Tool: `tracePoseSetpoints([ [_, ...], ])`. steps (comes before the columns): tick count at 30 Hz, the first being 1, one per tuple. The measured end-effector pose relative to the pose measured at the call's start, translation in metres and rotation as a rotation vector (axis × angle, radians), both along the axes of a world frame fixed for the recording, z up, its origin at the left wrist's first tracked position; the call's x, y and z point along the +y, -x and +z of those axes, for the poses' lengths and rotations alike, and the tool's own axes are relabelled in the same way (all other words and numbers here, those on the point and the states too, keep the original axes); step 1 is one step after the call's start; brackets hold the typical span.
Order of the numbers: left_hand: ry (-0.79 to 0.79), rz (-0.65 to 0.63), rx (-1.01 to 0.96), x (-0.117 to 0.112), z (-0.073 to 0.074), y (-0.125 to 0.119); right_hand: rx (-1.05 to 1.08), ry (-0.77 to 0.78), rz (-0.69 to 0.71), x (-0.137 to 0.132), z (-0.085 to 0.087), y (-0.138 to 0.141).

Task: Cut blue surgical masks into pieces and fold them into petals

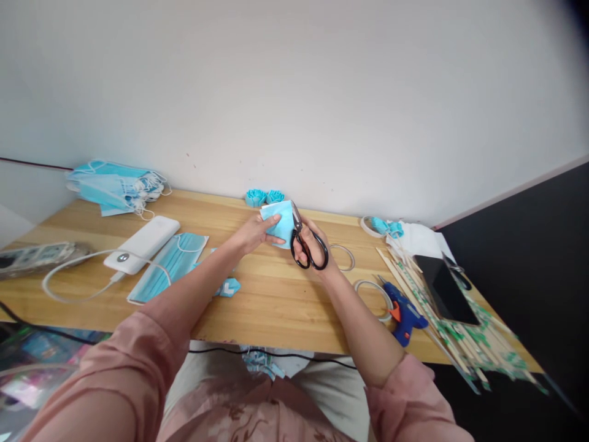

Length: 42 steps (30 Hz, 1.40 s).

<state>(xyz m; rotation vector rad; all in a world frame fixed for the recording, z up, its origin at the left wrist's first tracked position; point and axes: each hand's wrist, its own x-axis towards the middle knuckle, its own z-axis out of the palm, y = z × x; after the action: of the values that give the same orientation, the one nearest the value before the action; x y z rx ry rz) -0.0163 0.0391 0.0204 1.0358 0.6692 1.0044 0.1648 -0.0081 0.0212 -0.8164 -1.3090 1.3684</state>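
Observation:
Between the thumb and fingers of my left hand (256,234) is a folded blue piece of mask fabric (283,222), held up over the middle of the table. My right hand (316,242) grips black-handled scissors (319,260), with fingers in the loops. The blades point up and away, lying along the fabric's right edge. Whether they are cutting into it I cannot tell. Just behind the fabric, two blue fabric flowers (264,196) sit against the wall. Blue offcuts (229,287) lie below my left forearm.
On the left are a pile of masks (113,184), a white power bank (142,244) with its cable and a flat mask (168,267). To the right lie rings of tape (375,299), a blue glue gun (405,312), wrapped sticks (464,344) and a phone (445,288) on the wooden table (280,313).

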Motion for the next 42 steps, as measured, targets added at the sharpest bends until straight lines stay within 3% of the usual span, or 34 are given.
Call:
tracePoseSetpoints([
  [9,0.013,0.013,-0.023,-0.0004,-0.0003,0.0006,-0.030,0.000,-0.012,0.0014,-0.0015,-0.0016],
  [18,-0.001,0.109,0.010,0.0011,-0.0006,-0.0005,-0.015,0.031,0.174,0.0038,0.0007,-0.0056],
  [24,0.004,0.073,0.051,-0.0024,0.0010,-0.0024,-0.024,0.049,0.163,0.0043,-0.0003,-0.0058],
  [32,-0.026,0.147,0.036,0.0005,-0.0029,-0.0012,-0.033,0.054,0.164,0.0013,0.0052,-0.0050],
  [42,-0.037,0.122,0.087,-0.0016,-0.0005,-0.0028,-0.031,0.055,0.122,0.0009,0.0042,-0.0036],
])
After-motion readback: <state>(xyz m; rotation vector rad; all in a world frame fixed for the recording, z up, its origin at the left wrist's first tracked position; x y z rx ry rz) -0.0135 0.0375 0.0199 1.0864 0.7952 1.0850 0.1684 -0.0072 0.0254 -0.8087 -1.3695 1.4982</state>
